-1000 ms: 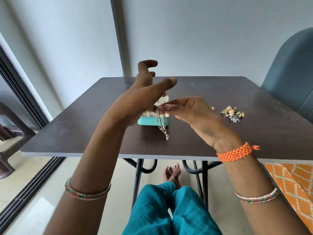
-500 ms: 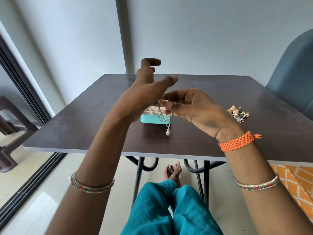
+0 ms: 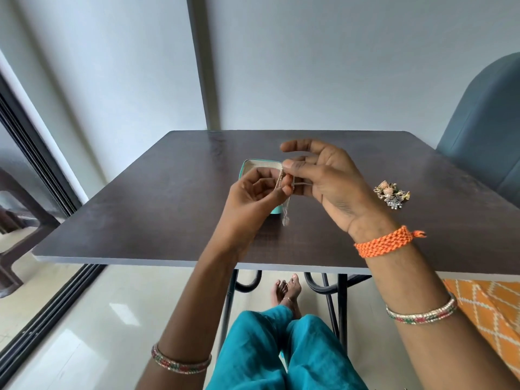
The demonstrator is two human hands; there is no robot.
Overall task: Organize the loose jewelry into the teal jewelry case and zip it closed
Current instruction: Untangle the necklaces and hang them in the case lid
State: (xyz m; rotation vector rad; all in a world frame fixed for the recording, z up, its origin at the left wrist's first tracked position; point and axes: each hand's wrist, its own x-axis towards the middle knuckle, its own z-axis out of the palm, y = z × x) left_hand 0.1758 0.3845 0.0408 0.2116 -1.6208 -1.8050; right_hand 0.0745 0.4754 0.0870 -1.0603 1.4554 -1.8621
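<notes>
A thin silver chain [image 3: 281,180] was held above the middle of the table [image 3: 140,209], bunched between both hands, its lower end dangling blurred at 6 o'clock from the fingers. The left hand [image 3: 253,192] pinched the chain between thumb and curled fingers. The right hand [image 3: 323,178], at 3 o'clock of the left, held the same chain with thumb and forefinger, the other fingers spread loose; a strand seemed looped round one of them, though the blur made that uncertain. Just behind the hands, at 12 o'clock, the teal case [image 3: 249,167] lay open on the table, mostly hidden by the left hand. A small heap of earrings [image 3: 391,195] sat on the table at 3 o'clock, well apart from the case.
</notes>
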